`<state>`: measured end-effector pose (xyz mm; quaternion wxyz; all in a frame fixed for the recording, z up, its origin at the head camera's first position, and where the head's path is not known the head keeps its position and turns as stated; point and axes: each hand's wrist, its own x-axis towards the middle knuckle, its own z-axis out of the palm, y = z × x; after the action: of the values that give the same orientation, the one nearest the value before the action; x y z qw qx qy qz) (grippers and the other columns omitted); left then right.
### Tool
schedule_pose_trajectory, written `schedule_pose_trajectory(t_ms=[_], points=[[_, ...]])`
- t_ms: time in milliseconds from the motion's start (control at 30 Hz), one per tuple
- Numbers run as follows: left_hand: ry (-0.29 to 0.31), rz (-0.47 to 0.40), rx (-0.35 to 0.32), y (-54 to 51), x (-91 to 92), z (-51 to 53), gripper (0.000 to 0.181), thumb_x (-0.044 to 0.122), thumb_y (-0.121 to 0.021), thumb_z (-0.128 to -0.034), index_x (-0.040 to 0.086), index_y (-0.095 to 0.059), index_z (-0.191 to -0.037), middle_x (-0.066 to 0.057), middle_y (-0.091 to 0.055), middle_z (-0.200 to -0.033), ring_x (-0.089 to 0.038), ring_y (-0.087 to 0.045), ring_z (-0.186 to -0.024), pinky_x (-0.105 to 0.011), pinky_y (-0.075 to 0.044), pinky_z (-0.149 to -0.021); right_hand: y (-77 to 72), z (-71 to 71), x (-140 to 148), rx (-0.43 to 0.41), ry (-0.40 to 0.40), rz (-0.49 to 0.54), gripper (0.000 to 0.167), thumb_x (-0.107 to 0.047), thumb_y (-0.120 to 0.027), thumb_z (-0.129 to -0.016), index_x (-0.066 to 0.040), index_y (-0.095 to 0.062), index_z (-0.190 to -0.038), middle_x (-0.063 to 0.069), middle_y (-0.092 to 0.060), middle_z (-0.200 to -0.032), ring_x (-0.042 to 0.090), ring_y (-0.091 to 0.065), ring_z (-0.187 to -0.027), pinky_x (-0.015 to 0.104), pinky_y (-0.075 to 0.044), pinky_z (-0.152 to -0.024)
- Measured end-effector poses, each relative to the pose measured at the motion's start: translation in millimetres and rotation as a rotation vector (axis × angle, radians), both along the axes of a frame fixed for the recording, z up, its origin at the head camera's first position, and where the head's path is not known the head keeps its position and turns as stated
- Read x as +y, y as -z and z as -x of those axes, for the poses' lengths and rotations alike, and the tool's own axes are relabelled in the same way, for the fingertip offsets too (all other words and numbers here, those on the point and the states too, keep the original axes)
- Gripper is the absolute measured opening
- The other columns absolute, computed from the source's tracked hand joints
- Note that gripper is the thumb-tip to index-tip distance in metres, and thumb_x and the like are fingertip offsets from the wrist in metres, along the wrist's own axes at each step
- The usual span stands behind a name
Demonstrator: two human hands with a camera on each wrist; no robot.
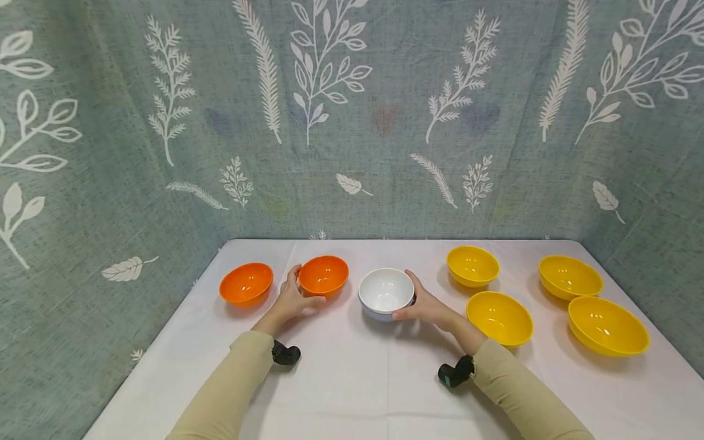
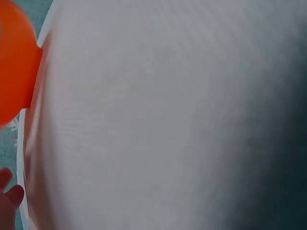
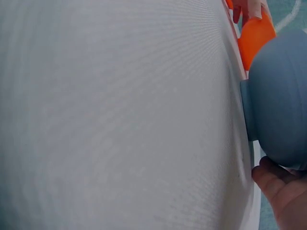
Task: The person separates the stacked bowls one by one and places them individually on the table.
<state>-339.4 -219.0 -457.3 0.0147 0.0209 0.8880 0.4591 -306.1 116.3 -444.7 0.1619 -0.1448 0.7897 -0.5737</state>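
Note:
In the head view, my left hand (image 1: 293, 299) holds the near left side of an orange bowl (image 1: 323, 276), thumb in front and fingers at its left rim. Some of its fingertips (image 2: 14, 195) show apart from the bowl in the left wrist view. My right hand (image 1: 429, 304) grips the right side of a bowl (image 1: 387, 291), white inside and blue-grey outside, with the thumb at the front. The right wrist view shows that bowl's blue-grey wall (image 3: 283, 103) with fingers (image 3: 278, 182) against it. Both bowls are upright, at or close to the table surface.
Another orange bowl (image 1: 246, 285) stands left of my left hand. Several yellow bowls (image 1: 472, 266) stand on the right, one (image 1: 499, 318) beside my right forearm. A white cloth covers the table (image 1: 341, 385). Patterned fabric (image 1: 385, 171) hangs behind and at the sides.

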Motion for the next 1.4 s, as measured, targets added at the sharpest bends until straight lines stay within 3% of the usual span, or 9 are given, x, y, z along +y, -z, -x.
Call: schedule_pose_trajectory(t_ms=[200,267,433,533,600,700,933,1200,1400], points=[[0.042,0.027,0.063,-7.0,4.1,-3.6,0.124,0.04,-0.082,-0.0637,0.015,0.007,-0.147,-0.013,-0.005,-0.153,-0.033,-0.005,-0.138,-0.056,-0.011,-0.109,0.3,0.1,0,-0.008,-0.005,0.019,0.112,-0.024,-0.078,-0.072,-0.012,0.004,-0.147,0.017,-0.016,-0.15,0.032,-0.021,-0.134,0.053,-0.011,-0.11],[0.041,0.028,0.109,-16.3,8.9,-7.2,0.12,0.037,-0.081,-0.0665,0.019,0.006,-0.147,-0.011,-0.005,-0.153,-0.032,-0.005,-0.139,-0.057,-0.012,-0.109,0.5,0.5,1,-0.012,-0.007,0.023,0.112,-0.024,-0.078,-0.072,-0.012,0.004,-0.147,0.016,-0.016,-0.15,0.032,-0.021,-0.135,0.053,-0.011,-0.11],[0.077,0.019,0.226,-50.7,27.5,-17.8,0.106,0.03,-0.077,-0.0722,0.027,-0.002,-0.148,-0.005,-0.007,-0.153,-0.029,-0.007,-0.139,-0.059,-0.014,-0.107,0.1,0.9,1,-0.013,0.001,0.017,0.112,-0.025,-0.078,-0.072,-0.013,0.004,-0.147,0.015,-0.017,-0.15,0.031,-0.022,-0.134,0.052,-0.011,-0.111],[0.126,-0.003,0.243,-66.0,37.5,-25.4,0.103,0.028,-0.075,-0.0741,0.026,-0.004,-0.148,-0.003,-0.01,-0.153,-0.028,-0.009,-0.139,-0.059,-0.013,-0.108,0.9,1.1,0,-0.013,0.001,0.018,0.112,-0.025,-0.078,-0.072,-0.012,0.004,-0.147,0.016,-0.016,-0.15,0.031,-0.021,-0.134,0.053,-0.01,-0.111],[0.157,-0.007,0.243,-69.7,44.0,-29.8,0.101,0.028,-0.075,-0.0749,0.022,-0.006,-0.148,-0.003,-0.014,-0.152,-0.028,-0.012,-0.138,-0.056,-0.014,-0.109,1.6,1.5,0,-0.017,-0.006,0.022,0.112,-0.025,-0.078,-0.072,-0.012,0.004,-0.147,0.015,-0.015,-0.15,0.031,-0.02,-0.135,0.053,-0.009,-0.111],[0.218,-0.015,0.224,-67.8,54.4,-35.3,0.1,0.026,-0.075,-0.0754,0.015,-0.007,-0.148,-0.007,-0.018,-0.152,-0.029,-0.017,-0.138,-0.053,-0.016,-0.109,2.0,2.1,1,-0.02,-0.014,0.027,0.112,-0.026,-0.078,-0.072,-0.012,0.005,-0.147,0.015,-0.014,-0.15,0.031,-0.02,-0.135,0.052,-0.008,-0.111],[0.368,-0.07,0.121,-50.6,80.1,-44.2,0.102,0.028,-0.076,-0.0749,0.005,-0.008,-0.147,-0.015,-0.019,-0.15,-0.035,-0.023,-0.136,-0.049,-0.024,-0.108,2.0,1.3,2,-0.011,-0.03,0.063,0.116,-0.025,-0.08,-0.069,-0.009,0.004,-0.147,0.015,-0.018,-0.149,0.031,-0.022,-0.133,0.052,-0.01,-0.111],[0.378,-0.036,0.091,-34.0,101.2,-44.1,0.1,0.028,-0.076,-0.0745,0.003,-0.01,-0.147,-0.017,-0.021,-0.149,-0.036,-0.029,-0.131,-0.051,-0.026,-0.107,6.3,1.5,1,0.013,-0.042,0.072,0.108,-0.023,-0.081,-0.068,-0.011,-0.008,-0.146,0.014,-0.026,-0.145,0.03,-0.029,-0.13,0.05,-0.017,-0.109],[0.363,0.02,0.072,-30.3,108.8,-41.0,0.112,0.039,-0.078,-0.0695,0.003,-0.006,-0.147,-0.015,-0.019,-0.15,-0.032,-0.02,-0.136,-0.052,-0.019,-0.109,8.6,1.4,1,0.012,-0.051,0.044,0.102,-0.022,-0.079,-0.071,-0.009,-0.009,-0.145,0.016,-0.025,-0.145,0.031,-0.028,-0.13,0.051,-0.019,-0.109]])
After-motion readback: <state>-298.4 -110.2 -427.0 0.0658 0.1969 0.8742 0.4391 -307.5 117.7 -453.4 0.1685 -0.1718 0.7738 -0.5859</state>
